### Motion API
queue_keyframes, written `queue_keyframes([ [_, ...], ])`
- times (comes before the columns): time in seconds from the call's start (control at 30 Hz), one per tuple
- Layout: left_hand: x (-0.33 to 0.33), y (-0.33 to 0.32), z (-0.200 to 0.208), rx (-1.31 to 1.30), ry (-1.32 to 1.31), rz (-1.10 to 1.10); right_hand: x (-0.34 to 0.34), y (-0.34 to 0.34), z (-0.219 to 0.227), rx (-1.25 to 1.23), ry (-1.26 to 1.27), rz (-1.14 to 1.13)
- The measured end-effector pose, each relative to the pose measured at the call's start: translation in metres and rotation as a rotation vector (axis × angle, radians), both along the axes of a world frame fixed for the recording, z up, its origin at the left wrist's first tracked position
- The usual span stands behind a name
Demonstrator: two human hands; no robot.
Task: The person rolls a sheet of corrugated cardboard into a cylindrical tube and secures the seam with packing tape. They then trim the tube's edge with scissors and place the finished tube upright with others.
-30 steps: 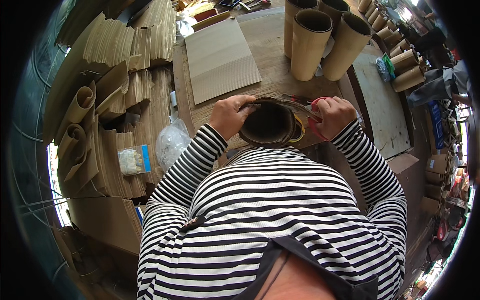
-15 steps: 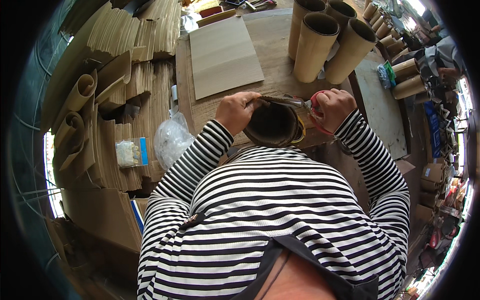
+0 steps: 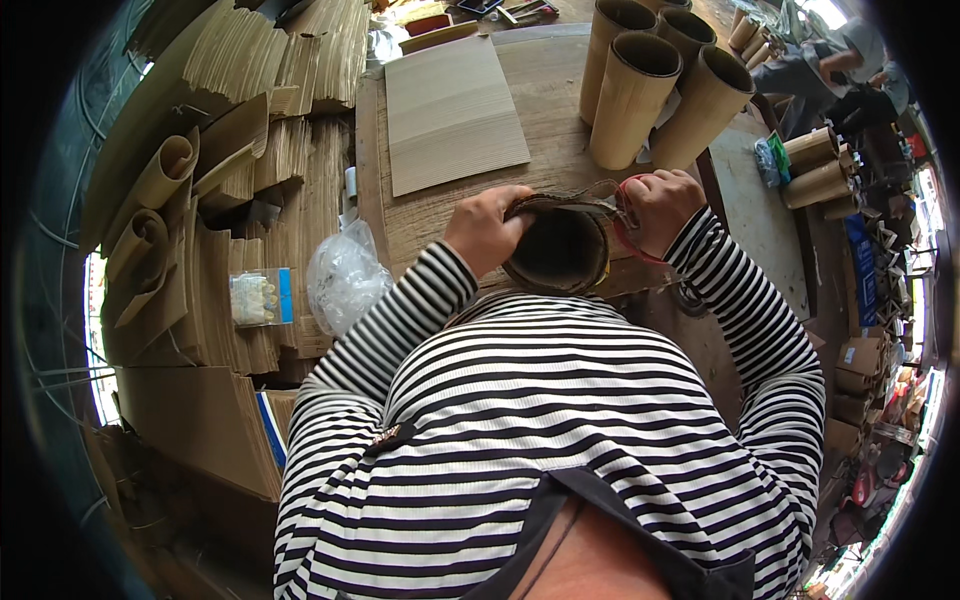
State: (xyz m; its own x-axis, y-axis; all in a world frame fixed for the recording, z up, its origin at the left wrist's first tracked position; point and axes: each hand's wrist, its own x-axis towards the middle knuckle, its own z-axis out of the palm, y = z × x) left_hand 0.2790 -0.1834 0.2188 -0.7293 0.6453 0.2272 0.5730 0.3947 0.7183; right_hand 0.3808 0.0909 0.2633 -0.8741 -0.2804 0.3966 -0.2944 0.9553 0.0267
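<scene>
Close to my body stands a wide brown cardboard tube (image 3: 556,250), its open end facing up. My left hand (image 3: 486,230) is closed on the rim at its left side, thumb toward the inside. My right hand (image 3: 664,214) grips red-handled scissors (image 3: 627,196), and their blades lie across the far right part of the rim. A thin ragged strip (image 3: 597,188) curls up from the rim beside the blades. Several similar cardboard tubes (image 3: 634,100) stand upright beyond my right hand. The lower part of the tube I hold is hidden.
A flat cardboard sheet (image 3: 455,115) lies on the wooden table (image 3: 555,80). Stacks of cardboard (image 3: 325,200), a clear plastic bag (image 3: 350,275) and a small packet (image 3: 262,297) are at left. More tubes (image 3: 815,165) lie at right, near another person (image 3: 845,65).
The tube and my left hand have moved slightly right. My right hand has shifted a little left with the scissors, and the strip at the rim now curls higher.
</scene>
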Motion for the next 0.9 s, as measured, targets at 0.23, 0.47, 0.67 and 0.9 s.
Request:
queue_keyframes([
  [0.23, -0.002, -0.020, 0.004, -0.044, 0.117, 0.053, -0.002, -0.001, 0.011, 0.034, -0.130, -0.031],
  [0.47, -0.020, -0.016, 0.029, -0.190, 0.170, -0.142, 0.025, -0.017, 0.007, -0.076, -0.183, -0.120],
  [0.67, -0.020, -0.010, 0.031, -0.242, 0.078, -0.184, 0.022, -0.024, 0.002, -0.120, -0.110, -0.091],
  [0.9, -0.028, -0.010, 0.036, -0.336, -0.049, -0.063, 0.013, -0.020, -0.012, -0.135, -0.063, -0.096],
])
